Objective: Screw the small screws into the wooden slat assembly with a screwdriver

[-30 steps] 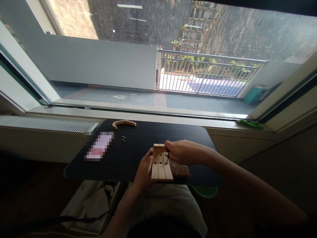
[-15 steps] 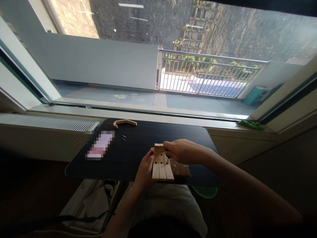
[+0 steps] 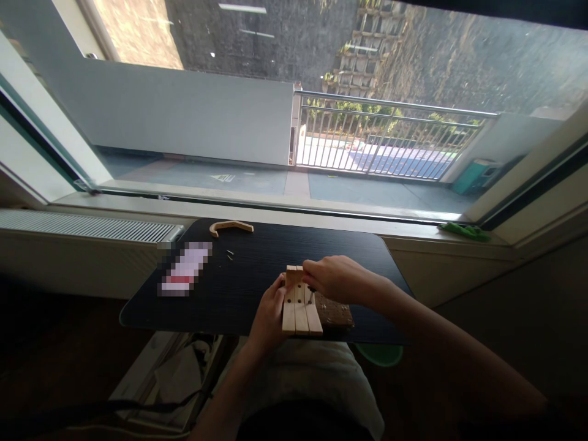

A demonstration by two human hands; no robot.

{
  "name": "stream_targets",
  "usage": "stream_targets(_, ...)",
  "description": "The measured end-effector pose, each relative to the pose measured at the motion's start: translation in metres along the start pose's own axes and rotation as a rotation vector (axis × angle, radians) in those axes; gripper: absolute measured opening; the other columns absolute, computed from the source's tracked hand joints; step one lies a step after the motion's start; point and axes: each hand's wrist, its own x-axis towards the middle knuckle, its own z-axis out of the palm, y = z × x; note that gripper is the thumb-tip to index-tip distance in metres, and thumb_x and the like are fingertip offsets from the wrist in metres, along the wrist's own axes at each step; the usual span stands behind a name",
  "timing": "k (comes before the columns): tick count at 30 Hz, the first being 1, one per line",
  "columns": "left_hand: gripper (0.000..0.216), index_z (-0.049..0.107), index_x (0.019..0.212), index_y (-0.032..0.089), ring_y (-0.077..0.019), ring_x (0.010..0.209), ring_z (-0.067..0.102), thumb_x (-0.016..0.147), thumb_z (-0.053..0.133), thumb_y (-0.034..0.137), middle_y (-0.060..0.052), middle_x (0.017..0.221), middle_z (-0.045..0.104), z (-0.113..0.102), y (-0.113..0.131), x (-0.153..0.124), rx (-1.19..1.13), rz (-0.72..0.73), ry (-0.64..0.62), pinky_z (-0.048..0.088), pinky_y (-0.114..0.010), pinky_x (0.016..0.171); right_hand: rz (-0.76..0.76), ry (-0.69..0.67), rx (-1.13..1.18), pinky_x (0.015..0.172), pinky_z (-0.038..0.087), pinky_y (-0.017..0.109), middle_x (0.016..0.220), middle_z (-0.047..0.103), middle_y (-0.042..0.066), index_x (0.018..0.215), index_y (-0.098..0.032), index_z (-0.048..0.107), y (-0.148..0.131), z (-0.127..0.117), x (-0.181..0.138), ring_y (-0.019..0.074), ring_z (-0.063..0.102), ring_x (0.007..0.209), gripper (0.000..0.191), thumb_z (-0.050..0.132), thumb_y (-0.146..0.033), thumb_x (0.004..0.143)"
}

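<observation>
My left hand (image 3: 270, 313) is closed on the left side of a pale wooden piece (image 3: 301, 320) made of several narrow slats set side by side, with dark round holes or screw heads in them. Above its right slat, my right hand (image 3: 333, 275) is closed around a screwdriver (image 3: 312, 297). Most of the handle is hidden in the fingers; the thin shaft points down and its tip meets the right slat. Beside the slats, partly beneath my right hand, lies a rough brown block (image 3: 336, 312).
The black table (image 3: 257, 269) carries a curved wooden piece (image 3: 232, 226) at its far edge, a few small screws (image 3: 230, 254) and a blurred pink-white item (image 3: 187, 266). A radiator (image 3: 92, 226) stands left; a window sill (image 3: 275, 213) runs behind. A green cloth (image 3: 463, 231) lies at right.
My right forearm has shifted slightly, with the hand still around the screwdriver at the same slat. My left hand and the wooden piece stay in place.
</observation>
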Motion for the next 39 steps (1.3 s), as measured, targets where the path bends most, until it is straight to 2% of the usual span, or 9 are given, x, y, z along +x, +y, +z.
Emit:
stream_targets(4,0.059,0.054,0.134,0.012,-0.0379,0.143,0.041,0.081,0.067,0.032,-0.022,0.153,0.044,0.0,0.0,0.0,-0.003,-0.02,-0.005,0.04,-0.055,0.114,0.033,0.017,0.0,0.056,0.033,0.029,0.087,0.075,0.01,0.103,-0.019,0.065,-0.001,0.0,0.001,0.0246,0.07,0.077,0.032,0.038,-0.037,0.104)
stream_targets(12,0.058,0.053,0.134,0.013,-0.0373,0.142,0.042,0.082,0.067,0.034,-0.024,0.153,0.042,-0.001,0.001,0.0,-0.001,-0.004,-0.014,0.041,-0.054,0.113,0.099,-0.062,-0.045,0.058,0.037,0.03,0.091,0.076,0.012,0.097,-0.019,0.072,-0.009,-0.012,0.001,0.0264,0.071,0.084,0.037,0.041,-0.038,0.104)
stream_targets(17,0.06,0.051,0.137,0.013,-0.0369,0.144,0.04,0.082,0.067,0.033,-0.023,0.154,0.042,0.0,-0.001,0.0,0.005,0.003,-0.014,0.04,-0.055,0.113,0.015,0.007,-0.044,0.057,0.034,0.029,0.093,0.074,0.01,0.102,-0.018,0.066,-0.007,-0.006,0.0,0.024,0.069,0.08,0.027,0.044,-0.032,0.101)
stream_targets(22,0.058,0.052,0.136,0.013,-0.0365,0.144,0.04,0.083,0.066,0.033,-0.023,0.154,0.043,0.0,-0.001,0.0,0.002,0.016,0.003,0.04,-0.054,0.114,-0.125,0.056,0.133,0.059,0.034,0.03,0.099,0.067,0.008,0.102,-0.017,0.056,0.004,0.003,-0.001,0.0182,0.062,0.075,0.015,0.046,-0.025,0.096)
stream_targets(26,0.058,0.052,0.136,0.014,-0.0356,0.144,0.041,0.083,0.066,0.032,-0.021,0.154,0.043,-0.001,0.0,0.0,-0.01,0.016,0.002,0.039,-0.051,0.115,-0.164,0.092,0.245,0.062,0.036,0.029,0.1,0.062,0.008,0.098,-0.017,0.055,0.008,0.01,0.003,0.0166,0.057,0.074,0.01,0.048,-0.018,0.092)
stream_targets(33,0.058,0.05,0.137,0.016,-0.0346,0.144,0.041,0.083,0.065,0.03,-0.022,0.154,0.043,-0.001,0.001,-0.001,0.025,0.0,-0.008,0.04,-0.052,0.114,-0.293,0.155,0.51,0.075,0.043,0.03,0.1,0.064,0.006,0.1,-0.018,0.056,0.011,0.024,0.005,0.0173,0.059,0.086,0.023,0.048,-0.003,0.084)
stream_targets(39,0.06,0.049,0.139,0.017,-0.0336,0.145,0.039,0.083,0.065,0.03,-0.021,0.154,0.042,-0.002,0.003,0.0,0.019,0.006,-0.015,0.038,-0.051,0.115,-0.298,0.083,0.656,0.072,0.043,0.028,0.093,0.068,0.003,0.095,-0.019,0.057,0.019,0.023,0.003,0.0149,0.058,0.079,0.018,0.047,-0.006,0.089)
